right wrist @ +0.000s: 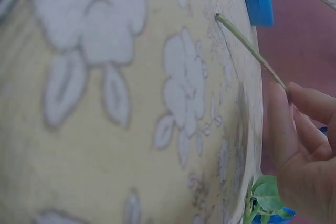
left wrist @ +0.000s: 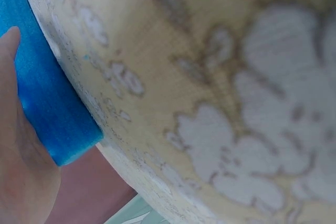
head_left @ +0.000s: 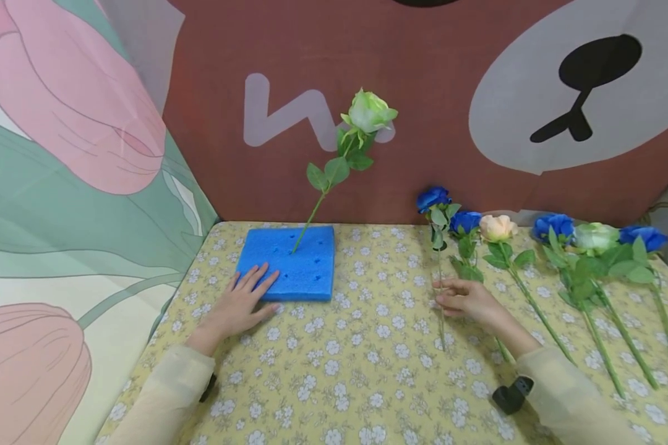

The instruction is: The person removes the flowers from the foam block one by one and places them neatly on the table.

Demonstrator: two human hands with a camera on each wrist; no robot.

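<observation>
A square blue foam block (head_left: 303,287) with several small holes lies on the table. One pale green rose (head_left: 369,112) stands in it, its stem leaning to the right. My left hand (head_left: 235,309) rests with spread, straight fingers on the block's near left corner. Between thumb and fingers, my right hand (head_left: 470,301) pinches the stem of a blue rose (head_left: 433,199), whose bloom points away from me. In the right wrist view, the bare lower end of that stem (right wrist: 252,50) sticks out past the fingertips toward the block.
Right of my right hand lie more artificial roses: a blue one (head_left: 466,221), a peach one (head_left: 498,228), a pale green one (head_left: 595,237) and further blue ones (head_left: 642,237). A yellow flowered cloth (head_left: 362,371) covers the table. Behind it hangs a printed brown backdrop (head_left: 312,37).
</observation>
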